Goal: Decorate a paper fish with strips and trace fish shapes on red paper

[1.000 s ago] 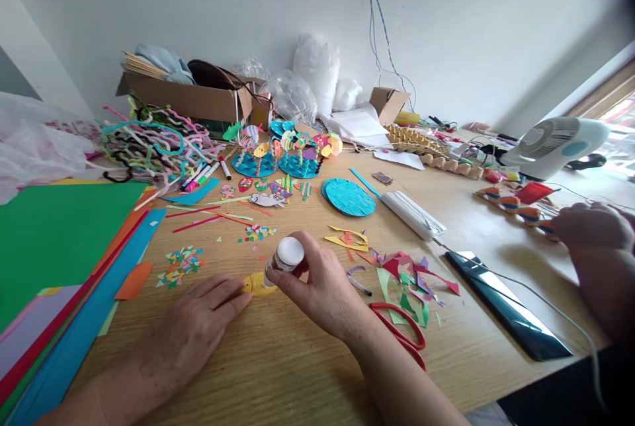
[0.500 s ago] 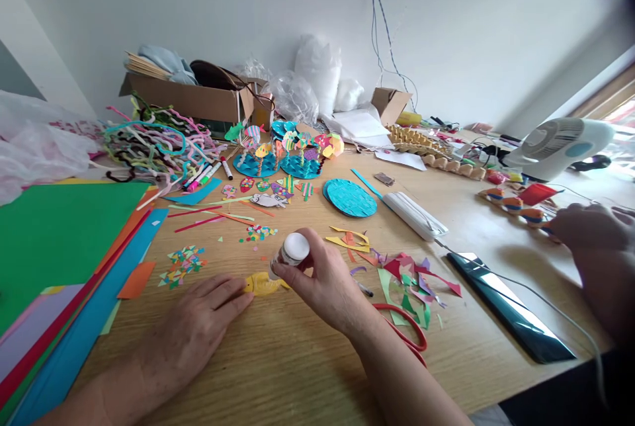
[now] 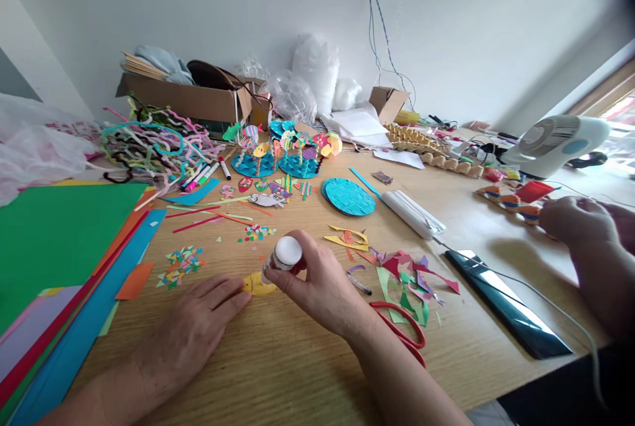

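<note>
A yellow paper fish (image 3: 256, 284) lies flat on the table in front of me. My left hand (image 3: 211, 307) rests beside it, fingers stretched out and their tips on its left end. Gripped in my right hand (image 3: 315, 277) is a white glue stick (image 3: 284, 260), held nearly upright with its lower end at the fish. The right hand hides the fish's tail side. Red-handled scissors (image 3: 401, 330) lie by my right forearm, and a pen (image 3: 360, 284) is just right of that hand.
Coloured paper sheets (image 3: 64, 234) fill the left side. Confetti bits (image 3: 181, 264), paper scraps (image 3: 411, 280), blue discs (image 3: 348, 197) and a phone (image 3: 506, 303) lie around. Finished fish models (image 3: 297, 165) stand behind. Another person's hands (image 3: 578, 224) work at the right, near a fan (image 3: 560, 141).
My right hand has shifted slightly left along the fish with the glue stick. The left hand stays in place. The other person's hands have moved a little.
</note>
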Tool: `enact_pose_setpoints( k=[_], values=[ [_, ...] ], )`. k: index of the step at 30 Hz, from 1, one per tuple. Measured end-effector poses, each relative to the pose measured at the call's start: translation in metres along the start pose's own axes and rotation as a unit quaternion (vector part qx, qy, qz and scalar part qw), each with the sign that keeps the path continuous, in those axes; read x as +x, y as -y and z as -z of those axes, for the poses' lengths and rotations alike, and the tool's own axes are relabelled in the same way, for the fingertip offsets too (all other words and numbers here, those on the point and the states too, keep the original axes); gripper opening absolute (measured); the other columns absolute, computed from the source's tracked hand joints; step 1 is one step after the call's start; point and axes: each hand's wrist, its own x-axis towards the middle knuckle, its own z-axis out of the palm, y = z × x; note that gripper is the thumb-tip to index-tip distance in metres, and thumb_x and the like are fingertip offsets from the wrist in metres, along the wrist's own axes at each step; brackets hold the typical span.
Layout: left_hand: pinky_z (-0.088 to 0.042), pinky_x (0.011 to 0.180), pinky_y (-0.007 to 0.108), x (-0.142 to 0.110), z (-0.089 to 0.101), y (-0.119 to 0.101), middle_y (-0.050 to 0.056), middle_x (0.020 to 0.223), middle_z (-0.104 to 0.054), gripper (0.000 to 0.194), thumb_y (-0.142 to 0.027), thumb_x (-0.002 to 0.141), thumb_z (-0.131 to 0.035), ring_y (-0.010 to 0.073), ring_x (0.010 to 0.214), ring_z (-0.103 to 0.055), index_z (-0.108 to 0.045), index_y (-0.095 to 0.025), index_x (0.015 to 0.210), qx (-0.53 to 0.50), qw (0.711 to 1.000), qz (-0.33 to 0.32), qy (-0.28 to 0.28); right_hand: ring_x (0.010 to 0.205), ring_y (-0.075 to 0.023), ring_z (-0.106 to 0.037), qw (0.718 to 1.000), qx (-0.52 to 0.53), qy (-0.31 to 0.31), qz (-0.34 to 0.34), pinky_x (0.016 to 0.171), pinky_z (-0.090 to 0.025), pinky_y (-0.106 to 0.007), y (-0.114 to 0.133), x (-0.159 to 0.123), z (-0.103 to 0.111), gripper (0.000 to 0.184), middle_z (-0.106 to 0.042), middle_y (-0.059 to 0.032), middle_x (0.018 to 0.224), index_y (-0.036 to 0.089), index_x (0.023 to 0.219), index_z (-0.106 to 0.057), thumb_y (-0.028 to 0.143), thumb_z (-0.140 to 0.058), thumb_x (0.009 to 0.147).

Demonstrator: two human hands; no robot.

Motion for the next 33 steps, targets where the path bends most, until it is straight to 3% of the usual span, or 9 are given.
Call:
enact_pose_setpoints(
  k=[3,6,12,18,23,27,30,32,33],
  values=[
    [-0.051,0.083,0.027,-0.001,-0.001,0.0,0.002,0.101,-0.068,0.037,-0.002,0.08,-0.035,0.0151,0.094,-0.062,-0.061,-0.018,0.102,0.002,1.0,0.004,-0.004,0.066,-0.0137,-0.054,0.998,0.047,-0.026,-0.016,0.06,-0.041,-0.025,-0.003,0.0,0.003,0.017,-0.06,0.0003,0.075,0.019,0.081,-0.051,0.03,-0.063,0.076],
    [-0.051,0.084,0.028,-0.001,0.0,0.0,0.003,0.106,-0.067,0.035,-0.006,0.083,-0.036,0.0155,0.095,-0.062,-0.061,-0.019,0.102,0.006,1.0,0.013,0.001,0.067,-0.013,-0.054,0.978,0.188,-0.092,-0.024,0.06,-0.042,-0.024,-0.011,0.002,0.007,0.019,-0.058,0.0007,0.076,0.019,0.081,-0.051,0.033,-0.063,0.075],
    [-0.05,0.085,0.023,0.004,0.016,0.003,0.002,0.104,-0.067,0.029,-0.016,0.087,-0.04,0.0149,0.094,-0.064,-0.062,-0.023,0.104,-0.024,0.999,0.017,-0.026,0.053,-0.0081,-0.05,0.833,0.521,-0.173,-0.068,0.051,-0.043,-0.02,-0.024,0.01,0.009,0.025,-0.054,0.0053,0.07,0.021,0.084,-0.048,0.034,-0.066,0.071],
    [-0.054,0.076,0.024,0.022,0.028,0.003,0.0,0.11,-0.067,0.038,-0.024,0.082,-0.053,0.0179,0.095,-0.065,-0.053,-0.032,0.119,-0.167,0.98,0.111,-0.005,0.047,-0.0084,-0.052,0.708,0.676,-0.112,-0.171,0.053,-0.047,-0.021,-0.024,0.014,0.01,0.018,-0.056,0.0039,0.06,0.019,0.076,-0.052,0.032,-0.062,0.072],
    [-0.056,0.071,0.037,0.07,0.007,-0.021,0.011,0.115,-0.062,0.051,-0.035,0.08,-0.056,0.025,0.095,-0.064,-0.044,-0.025,0.128,-0.347,0.909,0.227,-0.028,0.05,-0.0081,-0.054,0.667,0.723,-0.009,-0.18,0.056,-0.046,-0.018,-0.016,0.011,0.002,0.017,-0.056,0.0017,0.059,0.014,0.077,-0.058,0.031,-0.056,0.078],
    [-0.047,0.089,0.04,0.103,-0.004,-0.03,0.008,0.103,-0.066,0.044,-0.047,0.08,-0.052,0.0264,0.102,-0.06,-0.054,-0.018,0.113,-0.491,0.831,0.26,-0.046,0.053,-0.0076,-0.054,0.695,0.698,0.033,-0.166,0.054,-0.044,-0.018,-0.011,0.004,0.001,0.022,-0.058,0.0,0.066,0.015,0.082,-0.058,0.037,-0.057,0.08],
    [-0.05,0.084,0.037,0.108,-0.003,-0.022,0.007,0.099,-0.066,0.045,-0.053,0.079,-0.052,0.0261,0.097,-0.061,-0.054,-0.019,0.108,-0.502,0.819,0.272,-0.053,0.056,-0.0082,-0.053,0.824,0.543,0.024,-0.158,0.05,-0.041,-0.019,-0.01,-0.004,0.012,0.032,-0.058,-0.0014,0.079,0.017,0.09,-0.057,0.046,-0.06,0.077],
    [-0.052,0.077,0.035,0.107,-0.003,-0.015,0.007,0.095,-0.066,0.045,-0.054,0.079,-0.051,0.0247,0.091,-0.063,-0.053,-0.018,0.106,-0.504,0.815,0.281,-0.05,0.058,-0.0079,-0.051,0.92,0.369,-0.054,-0.119,0.05,-0.039,-0.019,-0.009,-0.008,0.02,0.034,-0.057,-0.0029,0.09,0.017,0.094,-0.056,0.041,-0.067,0.071],
    [-0.053,0.07,0.033,0.106,-0.005,-0.012,0.006,0.091,-0.065,0.045,-0.054,0.079,-0.052,0.0233,0.085,-0.064,-0.053,-0.018,0.104,-0.505,0.814,0.285,-0.044,0.059,-0.0076,-0.05,0.949,0.289,-0.09,-0.087,0.051,-0.039,-0.019,-0.008,-0.01,0.023,0.035,-0.056,-0.0031,0.095,0.018,0.096,-0.056,0.035,-0.07,0.068]
  ],
)
